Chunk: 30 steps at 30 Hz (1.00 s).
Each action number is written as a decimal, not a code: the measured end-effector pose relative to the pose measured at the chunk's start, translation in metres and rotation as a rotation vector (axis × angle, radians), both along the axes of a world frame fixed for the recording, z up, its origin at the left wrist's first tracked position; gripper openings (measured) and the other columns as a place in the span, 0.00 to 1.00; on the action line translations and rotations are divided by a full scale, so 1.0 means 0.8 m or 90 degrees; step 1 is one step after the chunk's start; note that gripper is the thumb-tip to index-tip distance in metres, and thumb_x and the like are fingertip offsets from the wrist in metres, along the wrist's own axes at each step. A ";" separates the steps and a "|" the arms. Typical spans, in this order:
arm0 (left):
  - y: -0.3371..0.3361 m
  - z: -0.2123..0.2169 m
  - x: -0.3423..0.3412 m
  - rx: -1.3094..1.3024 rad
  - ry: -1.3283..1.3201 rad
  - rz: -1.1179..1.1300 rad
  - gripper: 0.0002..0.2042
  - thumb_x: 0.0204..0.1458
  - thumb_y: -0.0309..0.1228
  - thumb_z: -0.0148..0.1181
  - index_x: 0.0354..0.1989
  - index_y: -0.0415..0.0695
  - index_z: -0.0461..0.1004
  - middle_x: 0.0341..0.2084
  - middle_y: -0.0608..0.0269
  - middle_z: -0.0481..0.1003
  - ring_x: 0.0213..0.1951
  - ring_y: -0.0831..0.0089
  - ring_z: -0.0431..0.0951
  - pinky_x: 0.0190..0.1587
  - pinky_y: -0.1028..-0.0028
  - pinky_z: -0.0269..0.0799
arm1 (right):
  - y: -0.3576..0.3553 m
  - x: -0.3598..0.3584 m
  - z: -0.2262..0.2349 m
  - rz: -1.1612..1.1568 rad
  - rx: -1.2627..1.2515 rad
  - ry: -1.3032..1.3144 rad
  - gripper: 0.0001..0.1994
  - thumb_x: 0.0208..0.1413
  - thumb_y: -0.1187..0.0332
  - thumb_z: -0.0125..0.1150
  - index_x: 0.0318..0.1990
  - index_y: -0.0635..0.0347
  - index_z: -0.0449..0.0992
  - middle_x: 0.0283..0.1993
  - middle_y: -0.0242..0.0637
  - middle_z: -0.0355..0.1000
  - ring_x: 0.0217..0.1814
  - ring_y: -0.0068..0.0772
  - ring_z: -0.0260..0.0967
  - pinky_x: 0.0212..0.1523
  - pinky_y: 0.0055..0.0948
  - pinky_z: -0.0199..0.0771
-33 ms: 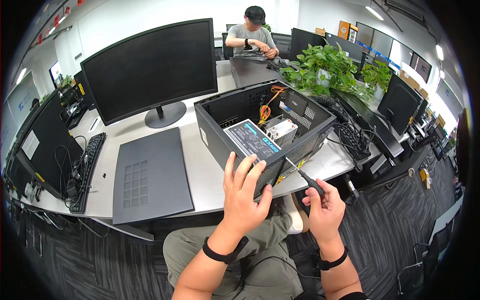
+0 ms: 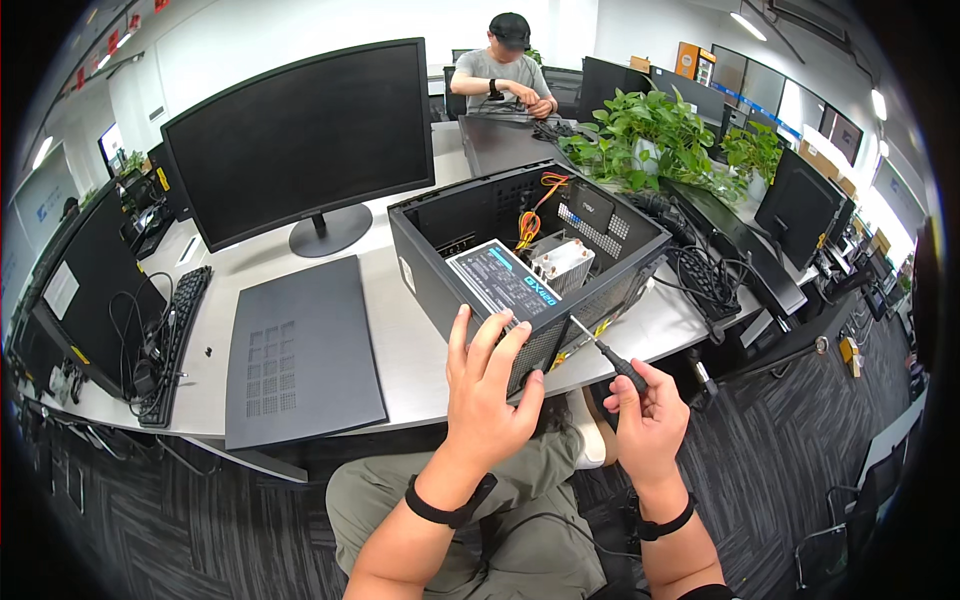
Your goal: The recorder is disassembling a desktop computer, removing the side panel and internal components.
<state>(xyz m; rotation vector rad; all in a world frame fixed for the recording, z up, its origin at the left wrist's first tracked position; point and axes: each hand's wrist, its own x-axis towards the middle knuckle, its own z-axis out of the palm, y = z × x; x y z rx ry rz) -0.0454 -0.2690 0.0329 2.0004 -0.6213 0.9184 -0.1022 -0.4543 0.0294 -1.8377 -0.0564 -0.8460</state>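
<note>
A black computer case [image 2: 440, 250] lies open on its side on the white desk [image 2: 410, 350]. Inside it I see a power supply [image 2: 495, 280] with a printed label, a metal cooler [image 2: 563, 262] and orange and yellow cables [image 2: 530, 215]. My left hand [image 2: 490, 390] lies with fingers spread against the case's near corner, beside the power supply. My right hand [image 2: 648, 415] grips a black-handled screwdriver [image 2: 603, 352]. Its tip touches the case's near edge just right of my left fingers.
The case's dark side panel [image 2: 300, 350] lies flat on the desk to the left. Behind it stands a large monitor [image 2: 300, 140]. Another monitor [image 2: 90, 290] and a keyboard [image 2: 170, 340] are far left. Plants [image 2: 650, 130] and cables are at right; a person [image 2: 510, 70] works at the far desk.
</note>
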 end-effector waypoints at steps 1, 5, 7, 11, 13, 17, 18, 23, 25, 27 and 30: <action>-0.001 0.001 0.000 0.000 -0.001 -0.002 0.27 0.42 0.24 0.65 0.55 0.41 0.69 0.58 0.51 0.66 0.65 0.41 0.57 0.69 0.46 0.48 | -0.001 0.000 -0.001 -0.002 0.000 -0.001 0.12 0.58 0.76 0.64 0.47 0.73 0.73 0.32 0.43 0.77 0.29 0.23 0.78 0.28 0.19 0.75; -0.003 0.005 -0.004 -0.009 0.003 -0.013 0.28 0.42 0.24 0.65 0.56 0.41 0.69 0.58 0.50 0.66 0.66 0.39 0.56 0.69 0.46 0.48 | 0.005 -0.001 -0.006 -0.026 -0.084 -0.046 0.11 0.59 0.76 0.63 0.46 0.73 0.72 0.30 0.41 0.77 0.26 0.24 0.78 0.25 0.20 0.75; -0.003 0.006 -0.005 -0.009 0.006 -0.015 0.28 0.42 0.24 0.65 0.56 0.41 0.68 0.58 0.50 0.66 0.66 0.38 0.56 0.69 0.46 0.48 | 0.008 0.000 -0.008 -0.026 -0.040 -0.046 0.11 0.59 0.76 0.63 0.46 0.73 0.72 0.29 0.41 0.77 0.25 0.24 0.77 0.26 0.19 0.76; -0.002 0.007 -0.004 -0.009 0.007 -0.017 0.28 0.41 0.25 0.65 0.56 0.40 0.68 0.58 0.49 0.66 0.66 0.38 0.56 0.69 0.46 0.48 | 0.020 0.003 -0.008 -0.020 0.042 -0.054 0.11 0.60 0.77 0.61 0.47 0.73 0.71 0.29 0.40 0.77 0.25 0.23 0.76 0.26 0.19 0.76; -0.003 0.009 -0.004 -0.010 0.008 -0.022 0.28 0.41 0.25 0.65 0.56 0.40 0.68 0.58 0.49 0.66 0.66 0.38 0.56 0.69 0.46 0.48 | 0.025 0.002 -0.007 -0.022 0.128 -0.036 0.10 0.60 0.77 0.61 0.47 0.72 0.71 0.29 0.40 0.77 0.26 0.22 0.76 0.27 0.19 0.76; -0.005 0.009 -0.002 -0.002 -0.008 -0.006 0.24 0.46 0.28 0.65 0.54 0.39 0.69 0.58 0.47 0.65 0.65 0.38 0.57 0.68 0.46 0.50 | 0.029 0.001 -0.002 -0.004 0.179 -0.048 0.10 0.59 0.78 0.62 0.47 0.71 0.71 0.29 0.40 0.77 0.27 0.22 0.76 0.28 0.20 0.77; -0.005 0.006 0.001 0.000 -0.022 0.006 0.22 0.49 0.30 0.65 0.53 0.39 0.70 0.59 0.45 0.64 0.65 0.38 0.58 0.67 0.47 0.52 | 0.028 -0.001 -0.005 0.021 0.123 -0.051 0.11 0.58 0.79 0.62 0.47 0.71 0.71 0.29 0.40 0.77 0.27 0.22 0.76 0.29 0.20 0.77; -0.013 0.010 0.017 -0.146 0.059 0.044 0.13 0.59 0.37 0.60 0.46 0.40 0.73 0.62 0.32 0.59 0.64 0.34 0.61 0.65 0.54 0.58 | 0.006 -0.015 -0.014 0.007 0.074 -0.127 0.12 0.57 0.81 0.62 0.48 0.70 0.70 0.32 0.41 0.77 0.28 0.24 0.76 0.30 0.22 0.78; -0.009 0.015 0.021 -0.164 0.111 0.061 0.11 0.60 0.36 0.58 0.43 0.40 0.74 0.54 0.34 0.69 0.66 0.33 0.59 0.65 0.54 0.57 | -0.010 -0.021 -0.006 0.017 0.178 -0.097 0.12 0.61 0.78 0.59 0.50 0.69 0.68 0.33 0.40 0.76 0.30 0.22 0.74 0.33 0.21 0.77; -0.004 0.015 0.024 -0.153 0.119 0.046 0.11 0.60 0.34 0.57 0.43 0.40 0.74 0.49 0.36 0.72 0.66 0.34 0.58 0.65 0.55 0.58 | -0.028 -0.020 0.002 0.016 0.187 -0.063 0.11 0.62 0.76 0.58 0.50 0.68 0.68 0.34 0.40 0.75 0.31 0.21 0.73 0.35 0.20 0.76; 0.007 0.017 0.030 -0.138 0.128 0.014 0.09 0.59 0.32 0.55 0.42 0.41 0.75 0.43 0.41 0.76 0.67 0.35 0.59 0.65 0.55 0.58 | -0.050 -0.019 0.005 0.057 0.197 -0.030 0.11 0.62 0.76 0.58 0.50 0.67 0.68 0.35 0.39 0.76 0.32 0.21 0.73 0.35 0.20 0.76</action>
